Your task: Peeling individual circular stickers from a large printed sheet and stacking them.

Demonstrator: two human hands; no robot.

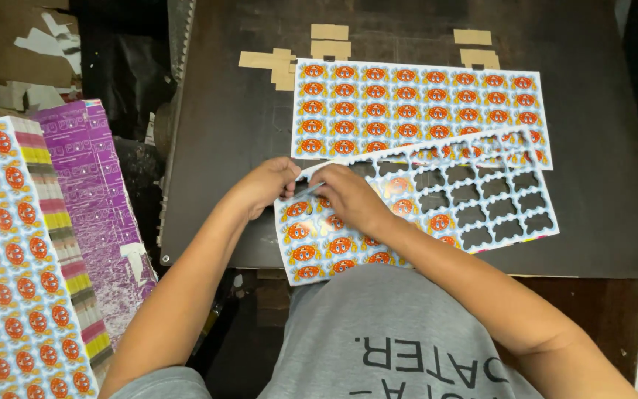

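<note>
Both hands meet over a die-cut sticker sheet (415,214) that lies tilted on the dark tabletop (223,125), its near-left corner hanging over the near edge. The left hand (263,185) rests on the sheet's far-left corner, fingers curled down onto it; whether its grip pinches the edge or only presses it flat cannot be told. The right hand (352,196) lies on the sheet just beside the left, fingers closed around a thin dark tool (309,189) whose tip points toward the left hand. The right part of this sheet shows rows of empty cut-out holes, while orange-and-blue stickers remain in its left part.

Just beyond it, partly overlapped by its far edge, lies a full sticker sheet (407,100) with every row intact. Several cardboard scraps (289,63) sit at the far side of the tabletop. To the left, off the tabletop, stands a stack of printed sheets (16,258) with the same orange pattern, and beside it a purple printed sheet (94,199).
</note>
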